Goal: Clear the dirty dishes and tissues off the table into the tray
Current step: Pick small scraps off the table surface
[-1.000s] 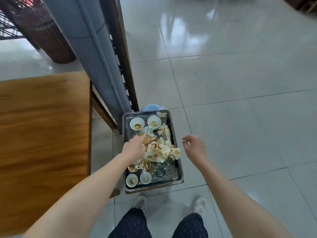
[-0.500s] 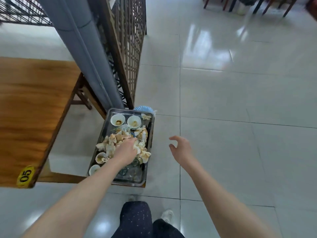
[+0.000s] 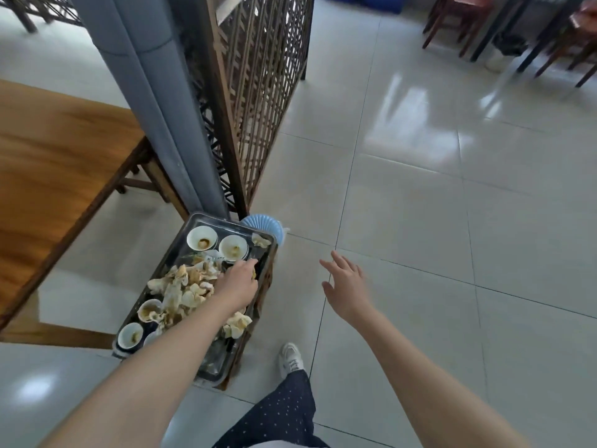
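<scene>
Tray (image 3: pixel 216 367) w/ tissues (image 3: pixel 184 292) & bowls (image 3: pixel 202 238) sits low, front-left of person, long axis running away. L hand (image 3: pixel 239 282) rests on tissues nr tray's far-right edge, grip hidden. R hand (image 3: pixel 347 286) spread, empty, just right of tray.

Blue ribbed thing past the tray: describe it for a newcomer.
Find the grey pillar beside the wooden lattice screen; a metal tray of dirty bowls sits at its foot. Beyond the tray's far end peeks a pale blue object, ribbed like a fan, unlike the white bowls.
</scene>
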The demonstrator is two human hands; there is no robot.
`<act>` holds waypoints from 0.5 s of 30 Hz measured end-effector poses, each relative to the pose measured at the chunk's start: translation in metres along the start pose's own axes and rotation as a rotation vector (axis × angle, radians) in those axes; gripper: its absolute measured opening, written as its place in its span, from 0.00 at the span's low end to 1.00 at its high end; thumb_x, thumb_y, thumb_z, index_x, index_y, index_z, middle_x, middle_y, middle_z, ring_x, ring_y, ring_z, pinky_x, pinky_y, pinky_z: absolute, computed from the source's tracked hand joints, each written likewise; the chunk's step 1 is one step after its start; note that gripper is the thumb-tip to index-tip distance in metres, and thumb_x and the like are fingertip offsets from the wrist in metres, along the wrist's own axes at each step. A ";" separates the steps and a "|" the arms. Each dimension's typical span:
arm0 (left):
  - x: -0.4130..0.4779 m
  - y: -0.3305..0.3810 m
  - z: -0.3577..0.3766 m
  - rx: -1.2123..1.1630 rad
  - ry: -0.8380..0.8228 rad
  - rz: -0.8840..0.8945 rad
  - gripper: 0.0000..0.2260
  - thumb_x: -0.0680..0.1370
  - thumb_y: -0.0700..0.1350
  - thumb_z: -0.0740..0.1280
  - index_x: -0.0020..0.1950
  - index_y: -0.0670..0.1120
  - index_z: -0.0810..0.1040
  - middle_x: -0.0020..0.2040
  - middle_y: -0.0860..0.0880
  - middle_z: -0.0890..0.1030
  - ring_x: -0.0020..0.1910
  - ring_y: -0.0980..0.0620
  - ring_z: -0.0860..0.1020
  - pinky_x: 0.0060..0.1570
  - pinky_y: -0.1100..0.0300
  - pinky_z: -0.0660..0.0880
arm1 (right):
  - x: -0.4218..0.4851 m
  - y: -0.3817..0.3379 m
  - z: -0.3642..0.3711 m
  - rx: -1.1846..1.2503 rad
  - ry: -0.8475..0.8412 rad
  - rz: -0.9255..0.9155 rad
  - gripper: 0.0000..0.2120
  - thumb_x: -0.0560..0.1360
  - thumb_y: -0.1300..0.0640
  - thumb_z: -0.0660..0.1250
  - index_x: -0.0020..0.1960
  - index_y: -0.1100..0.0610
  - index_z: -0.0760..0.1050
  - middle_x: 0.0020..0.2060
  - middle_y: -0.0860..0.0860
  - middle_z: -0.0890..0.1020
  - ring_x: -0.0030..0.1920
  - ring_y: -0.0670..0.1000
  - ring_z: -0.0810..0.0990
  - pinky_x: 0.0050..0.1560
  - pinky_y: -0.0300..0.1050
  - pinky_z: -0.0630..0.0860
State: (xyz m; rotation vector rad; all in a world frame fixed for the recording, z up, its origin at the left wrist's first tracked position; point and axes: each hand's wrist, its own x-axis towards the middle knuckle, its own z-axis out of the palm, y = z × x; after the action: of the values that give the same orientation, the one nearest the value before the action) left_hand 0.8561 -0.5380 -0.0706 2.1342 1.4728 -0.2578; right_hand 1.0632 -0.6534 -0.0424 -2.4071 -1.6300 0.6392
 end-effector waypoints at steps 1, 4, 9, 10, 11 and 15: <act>0.009 0.007 -0.003 -0.020 0.001 0.000 0.23 0.80 0.44 0.58 0.76 0.50 0.61 0.72 0.47 0.66 0.66 0.45 0.71 0.61 0.47 0.72 | 0.010 0.006 -0.009 -0.025 -0.003 -0.014 0.25 0.79 0.57 0.61 0.75 0.48 0.61 0.77 0.51 0.56 0.76 0.52 0.53 0.74 0.51 0.50; 0.033 0.028 -0.020 -0.054 0.038 -0.007 0.23 0.80 0.45 0.59 0.75 0.50 0.62 0.72 0.46 0.67 0.66 0.43 0.70 0.61 0.48 0.71 | 0.041 0.021 -0.037 -0.101 -0.008 -0.063 0.26 0.79 0.55 0.60 0.76 0.47 0.58 0.77 0.50 0.54 0.76 0.52 0.52 0.74 0.52 0.49; 0.062 0.050 -0.055 -0.129 0.135 -0.050 0.24 0.79 0.45 0.60 0.75 0.49 0.63 0.73 0.46 0.66 0.68 0.44 0.70 0.61 0.50 0.69 | 0.089 0.024 -0.071 -0.119 -0.004 -0.122 0.26 0.79 0.55 0.61 0.75 0.47 0.59 0.77 0.50 0.54 0.77 0.52 0.52 0.74 0.54 0.49; 0.065 0.051 -0.060 -0.140 0.148 -0.069 0.23 0.80 0.45 0.60 0.75 0.48 0.63 0.73 0.46 0.66 0.68 0.44 0.70 0.61 0.50 0.70 | 0.099 0.022 -0.073 -0.122 -0.016 -0.146 0.26 0.79 0.55 0.61 0.75 0.47 0.59 0.77 0.50 0.54 0.77 0.52 0.52 0.74 0.54 0.48; 0.066 0.050 -0.063 -0.150 0.153 -0.090 0.24 0.80 0.45 0.60 0.76 0.48 0.63 0.73 0.46 0.66 0.68 0.44 0.70 0.61 0.50 0.70 | 0.107 0.019 -0.074 -0.120 -0.029 -0.171 0.26 0.79 0.55 0.61 0.75 0.47 0.59 0.77 0.50 0.54 0.77 0.52 0.52 0.74 0.54 0.48; 0.060 0.034 -0.062 -0.269 0.175 -0.227 0.23 0.81 0.46 0.61 0.76 0.47 0.61 0.73 0.45 0.67 0.69 0.45 0.70 0.63 0.49 0.71 | 0.137 0.005 -0.069 -0.081 -0.115 -0.253 0.27 0.79 0.56 0.61 0.76 0.48 0.58 0.77 0.51 0.56 0.76 0.55 0.53 0.75 0.54 0.50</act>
State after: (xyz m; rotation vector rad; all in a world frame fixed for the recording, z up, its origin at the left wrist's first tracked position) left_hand 0.9020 -0.4660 -0.0338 1.8143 1.7441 0.0479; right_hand 1.1404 -0.5231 -0.0174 -2.1989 -2.0016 0.6885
